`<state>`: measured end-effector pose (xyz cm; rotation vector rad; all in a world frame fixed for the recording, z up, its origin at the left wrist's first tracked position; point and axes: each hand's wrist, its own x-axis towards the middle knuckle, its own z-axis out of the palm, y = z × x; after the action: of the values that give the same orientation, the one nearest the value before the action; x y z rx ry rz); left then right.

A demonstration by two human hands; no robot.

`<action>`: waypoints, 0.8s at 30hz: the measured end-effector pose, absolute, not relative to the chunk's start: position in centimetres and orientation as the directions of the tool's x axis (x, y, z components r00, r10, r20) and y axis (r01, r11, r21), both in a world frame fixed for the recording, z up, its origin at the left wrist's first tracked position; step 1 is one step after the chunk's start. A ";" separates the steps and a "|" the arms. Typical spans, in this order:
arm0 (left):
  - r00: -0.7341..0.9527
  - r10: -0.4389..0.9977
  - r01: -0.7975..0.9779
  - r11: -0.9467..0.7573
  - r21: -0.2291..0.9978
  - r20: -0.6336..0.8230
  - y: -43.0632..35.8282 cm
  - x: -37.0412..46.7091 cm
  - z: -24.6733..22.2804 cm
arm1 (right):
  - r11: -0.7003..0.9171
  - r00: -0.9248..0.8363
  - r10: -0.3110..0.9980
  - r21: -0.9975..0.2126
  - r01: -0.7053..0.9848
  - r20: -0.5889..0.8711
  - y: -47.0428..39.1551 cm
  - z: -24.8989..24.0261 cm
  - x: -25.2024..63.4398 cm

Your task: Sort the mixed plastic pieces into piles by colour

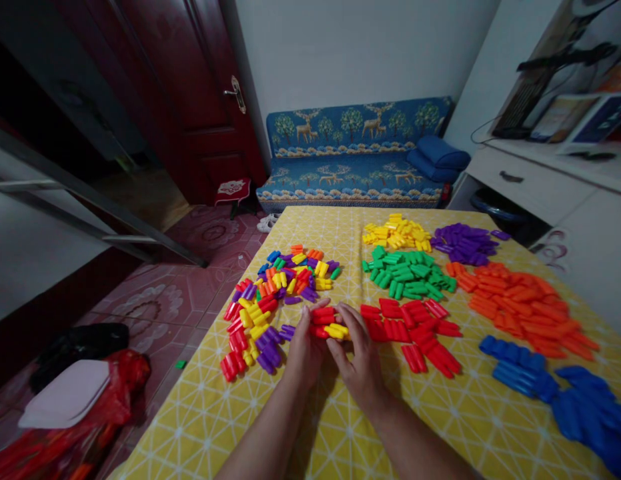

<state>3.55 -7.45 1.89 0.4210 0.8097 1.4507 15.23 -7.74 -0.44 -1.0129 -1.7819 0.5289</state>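
Note:
My left hand (306,350) is curled round red plastic toy pieces (322,314), which look like joined rounded tubes. From the other side my right hand (363,360) closes on the same cluster, its thumb and fingers around a yellow plastic piece (336,331). A purple piece (287,332) lies just left of my left hand. On that side is a mixed pile (295,275) of several colours, with red, yellow and purple pieces nearer me. Right of my right hand lies a pile of red pieces (415,327). How the held pieces join is partly hidden by my fingers.
Sorted piles lie across the yellow patterned tablecloth (230,427): yellow (397,233), green (407,273), purple (463,243), orange (530,307) and blue (585,407). Beyond the table is a blue sofa (335,177); a white cabinet (535,180) stands right. Bags (125,380) lie on the left floor.

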 end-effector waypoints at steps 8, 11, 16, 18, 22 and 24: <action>0.089 0.975 -0.732 0.201 0.651 -0.201 -7.8 3.2 2.0 | 0.490 -0.086 0.860 -0.770 0.408 0.502 -7.2 -1.3 15.2; 0.023 0.980 -0.682 0.158 0.714 -0.195 -7.7 3.2 1.7 | 0.468 -0.074 0.874 -0.793 0.389 0.480 -7.1 -1.2 15.2; -0.092 0.978 -0.626 0.089 0.774 -0.186 -7.6 3.1 1.2 | 0.492 -0.081 0.862 -0.789 0.369 0.500 -7.3 -0.4 15.5; -0.115 0.981 -0.622 0.054 0.781 -0.159 -7.7 3.1 1.2 | 0.498 -0.066 0.857 -0.786 0.367 0.511 -7.4 -0.3 15.6; -0.166 0.976 -0.606 0.012 0.796 -0.141 -8.0 3.6 1.8 | 0.483 -0.036 0.865 -0.812 0.329 0.500 -7.7 -0.5 15.5; -0.191 0.972 -0.590 0.000 0.807 -0.140 -8.2 4.0 2.2 | 0.475 -0.021 0.871 -0.832 0.287 0.490 -7.8 -0.5 15.5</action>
<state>3.97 -8.21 2.22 0.5654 0.9157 1.5469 15.50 -7.79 -0.52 -1.0363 -1.5713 0.6341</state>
